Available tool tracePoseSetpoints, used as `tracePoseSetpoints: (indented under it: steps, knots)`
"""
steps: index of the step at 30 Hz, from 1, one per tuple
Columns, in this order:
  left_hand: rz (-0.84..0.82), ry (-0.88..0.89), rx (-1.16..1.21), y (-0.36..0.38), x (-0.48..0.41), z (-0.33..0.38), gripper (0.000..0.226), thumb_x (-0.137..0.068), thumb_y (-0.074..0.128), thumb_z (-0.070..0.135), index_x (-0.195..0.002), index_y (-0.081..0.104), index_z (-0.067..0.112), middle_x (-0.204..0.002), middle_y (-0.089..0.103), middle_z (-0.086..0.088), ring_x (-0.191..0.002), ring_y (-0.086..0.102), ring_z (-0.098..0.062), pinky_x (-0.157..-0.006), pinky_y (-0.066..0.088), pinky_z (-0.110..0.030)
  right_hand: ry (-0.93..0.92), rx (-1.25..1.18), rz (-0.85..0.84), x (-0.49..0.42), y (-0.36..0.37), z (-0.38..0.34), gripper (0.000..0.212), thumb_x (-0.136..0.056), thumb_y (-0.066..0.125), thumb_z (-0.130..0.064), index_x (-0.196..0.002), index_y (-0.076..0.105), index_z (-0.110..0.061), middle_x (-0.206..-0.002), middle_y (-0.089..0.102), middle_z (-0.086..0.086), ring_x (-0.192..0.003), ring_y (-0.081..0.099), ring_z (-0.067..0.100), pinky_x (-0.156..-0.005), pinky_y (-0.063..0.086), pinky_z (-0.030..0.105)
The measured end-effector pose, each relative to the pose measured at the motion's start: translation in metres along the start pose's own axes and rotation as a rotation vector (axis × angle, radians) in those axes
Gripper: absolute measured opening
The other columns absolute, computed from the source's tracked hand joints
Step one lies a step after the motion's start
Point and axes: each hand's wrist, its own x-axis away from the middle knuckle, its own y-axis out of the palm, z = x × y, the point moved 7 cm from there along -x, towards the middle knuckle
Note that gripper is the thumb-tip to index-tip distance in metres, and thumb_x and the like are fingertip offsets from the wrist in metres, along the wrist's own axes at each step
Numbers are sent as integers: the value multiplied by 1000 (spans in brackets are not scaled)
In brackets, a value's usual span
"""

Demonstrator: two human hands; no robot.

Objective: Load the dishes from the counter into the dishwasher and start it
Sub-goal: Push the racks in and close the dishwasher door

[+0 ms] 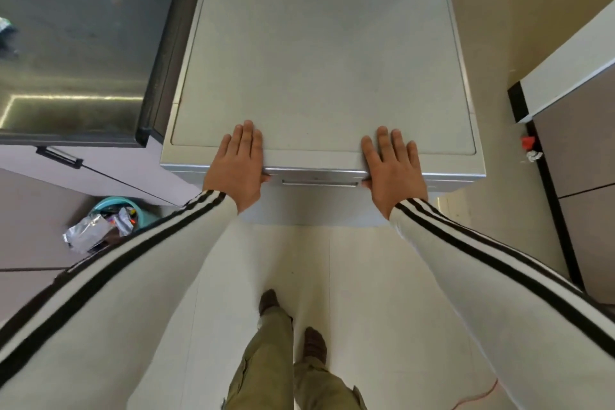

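Note:
I look straight down on a grey dishwasher [319, 53] with a flat bare top. Its door front is seen edge-on, with a silver top strip and a recessed handle [319, 182]; the door looks closed. My left hand [238, 165] lies flat on the front left of the top, fingers spread, thumb tucked against the silver strip. My right hand [392, 166] lies the same way on the front right. Neither hand holds anything. No dishes are in view.
A dark glossy counter [76, 27] adjoins the dishwasher on the left, with a drawer below it. A teal bin [113, 210] full of rubbish stands on the floor at left. A cabinet [579, 150] stands at right, with a small red object [528, 142] beside it. My feet are on pale floor tiles.

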Motion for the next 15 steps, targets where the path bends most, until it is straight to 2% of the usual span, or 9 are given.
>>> tracePoseSetpoints:
  steps: [3, 9, 15]
  knots:
    - [10, 0, 12, 0, 0, -2, 89, -95, 54, 43, -154, 6, -4, -161, 1, -26, -150, 4, -40, -123, 5, -49, 5, -6, -1, -1, 1, 0, 80, -92, 62, -34, -155, 17, -14, -161, 12, 19, -148, 10, 42, -118, 15, 58]
    - [-134, -69, 36, -9, 0, 3, 88, -99, 48, 42, -154, -5, -1, -162, -10, -22, -151, -6, -36, -123, 3, -48, 47, -22, -75, -3, -4, -6, 78, -95, 58, -30, -155, 11, -15, -162, 3, 17, -149, 3, 41, -119, 11, 58]
    - [-236, -116, 53, -17, -3, 7, 86, -98, 49, 29, -153, -10, -2, -162, -14, -21, -151, -8, -35, -123, 6, -48, 97, 41, -191, -2, -14, -20, 81, -94, 50, -16, -154, -3, -7, -161, -8, 22, -148, -3, 46, -119, 12, 56]
